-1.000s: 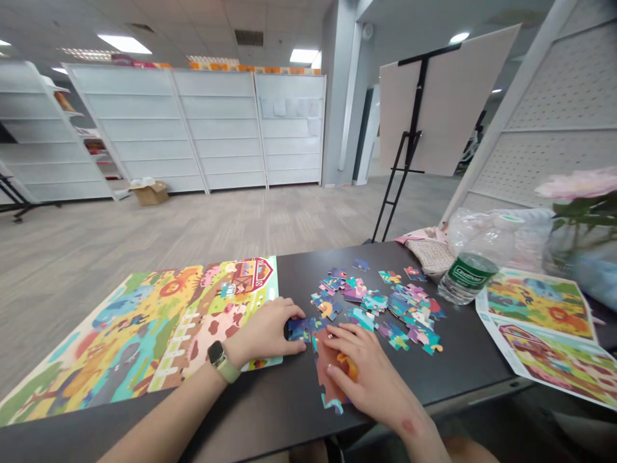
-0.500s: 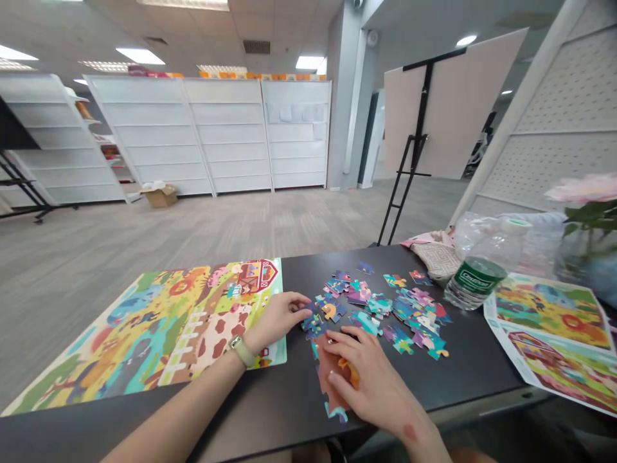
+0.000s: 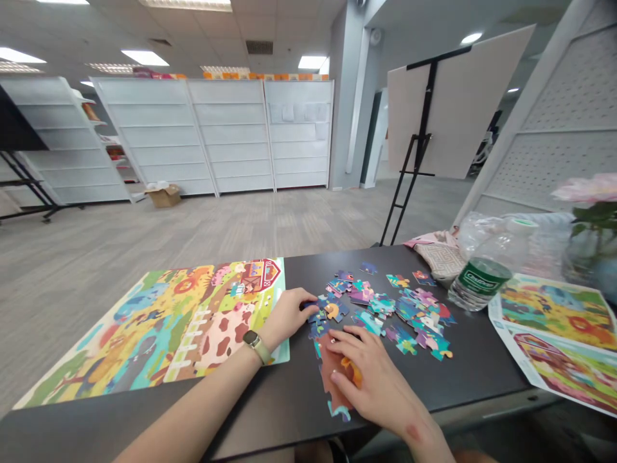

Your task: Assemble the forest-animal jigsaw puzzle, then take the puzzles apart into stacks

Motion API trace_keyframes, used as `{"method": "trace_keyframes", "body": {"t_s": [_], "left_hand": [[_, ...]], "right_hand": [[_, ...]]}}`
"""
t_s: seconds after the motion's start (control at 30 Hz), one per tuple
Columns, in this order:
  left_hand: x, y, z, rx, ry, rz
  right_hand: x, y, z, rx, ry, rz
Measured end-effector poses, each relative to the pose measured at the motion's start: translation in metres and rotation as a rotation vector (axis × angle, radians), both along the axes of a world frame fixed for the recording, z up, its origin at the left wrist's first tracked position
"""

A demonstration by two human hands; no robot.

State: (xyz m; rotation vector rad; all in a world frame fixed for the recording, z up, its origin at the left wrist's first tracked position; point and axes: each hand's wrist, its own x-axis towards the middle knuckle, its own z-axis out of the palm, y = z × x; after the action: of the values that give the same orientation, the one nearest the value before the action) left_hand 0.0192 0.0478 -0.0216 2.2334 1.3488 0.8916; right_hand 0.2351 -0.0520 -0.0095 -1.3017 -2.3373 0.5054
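My left hand [image 3: 292,315], with a watch on its wrist, has thumb and index finger closed on a dark blue puzzle piece [image 3: 311,305]. That piece is at the top left of a joined strip of puzzle pieces [image 3: 330,379], brown-red with teal edges. My right hand [image 3: 364,373] lies over the strip with fingers spread, hiding part of it and an orange figure. Just beyond the hands is a scatter of loose puzzle pieces [image 3: 383,303] in teal, purple and pink, some overlapping.
Two finished-looking picture puzzles [image 3: 193,321] lie at the left. A water bottle [image 3: 484,276] stands on the right, by a patterned pouch [image 3: 436,254], printed picture sheets [image 3: 554,315] and a pink flower [image 3: 590,188]. The dark table [image 3: 270,411] ends close to me.
My left hand has shifted slightly right and its wrist has turned, showing the watch face. My right hand stays on the strip. The whole view has shifted slightly.
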Motion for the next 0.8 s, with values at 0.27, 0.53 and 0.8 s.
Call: {"method": "trace_keyframes", "body": {"t_s": [0.27,0.53,0.8], "left_hand": [[0.002,-0.003,-0.006,0.044,0.06,-0.011],[0.002,-0.011,-0.002,0.098,0.133,-0.012],[-0.014,-0.027,0.01,0.115,0.203,-0.138]], "right_hand": [[0.0,0.001,-0.003,0.007,-0.007,-0.009],[0.001,-0.001,0.0,0.002,-0.032,-0.003],[0.007,0.032,0.011,0.083,-0.062,-0.063]]}}
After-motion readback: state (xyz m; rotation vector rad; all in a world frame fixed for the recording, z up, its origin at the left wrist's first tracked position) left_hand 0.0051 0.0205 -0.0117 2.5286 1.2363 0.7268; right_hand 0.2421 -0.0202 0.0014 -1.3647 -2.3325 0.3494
